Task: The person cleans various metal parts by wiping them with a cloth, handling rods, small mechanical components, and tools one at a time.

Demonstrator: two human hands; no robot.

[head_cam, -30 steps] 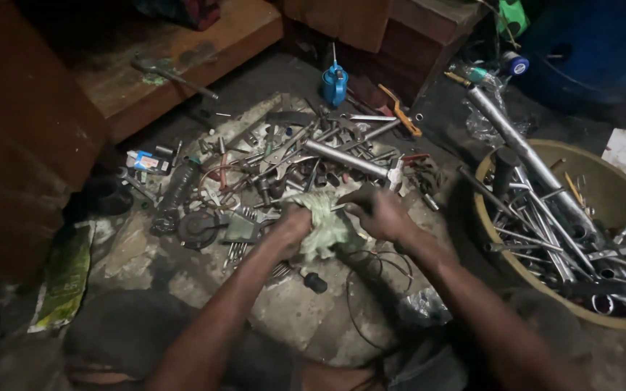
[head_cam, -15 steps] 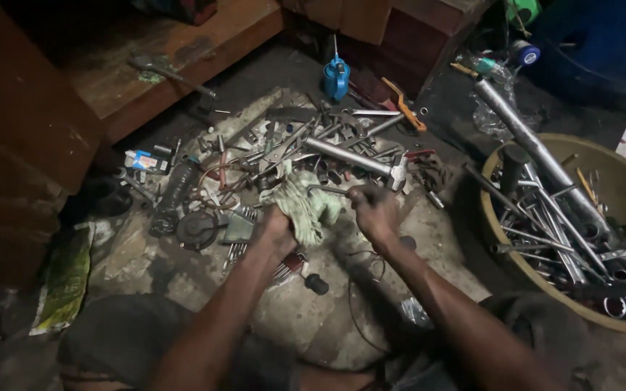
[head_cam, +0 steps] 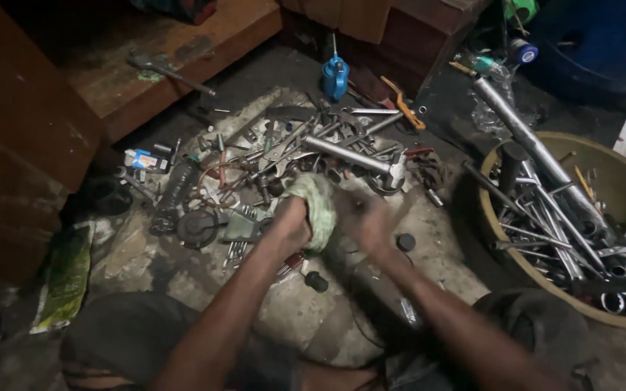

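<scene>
My left hand (head_cam: 290, 224) grips a pale green rag (head_cam: 318, 206), bunched up over the floor in front of me. My right hand (head_cam: 367, 221) is blurred right beside the rag, its fingers curled around something small and dark that I cannot make out. Both hands hover just in front of a heap of metal tools and parts (head_cam: 291, 156) spread over the stone floor. A long silver tube (head_cam: 345, 154) lies across the heap just beyond the rag.
A tan tub (head_cam: 617, 188) full of steel rods and wrenches sits at the right. A blue oil can (head_cam: 335, 72) stands behind the heap, an orange-handled tool (head_cam: 405, 108) beside it. Wooden steps (head_cam: 175, 61) rise at the back left. Small black knobs (head_cam: 316, 281) lie near my knees.
Both hands have shifted slightly nearer to me with the rag, which is now bunched tighter in my left hand. My right hand is moving fast and blurred.
</scene>
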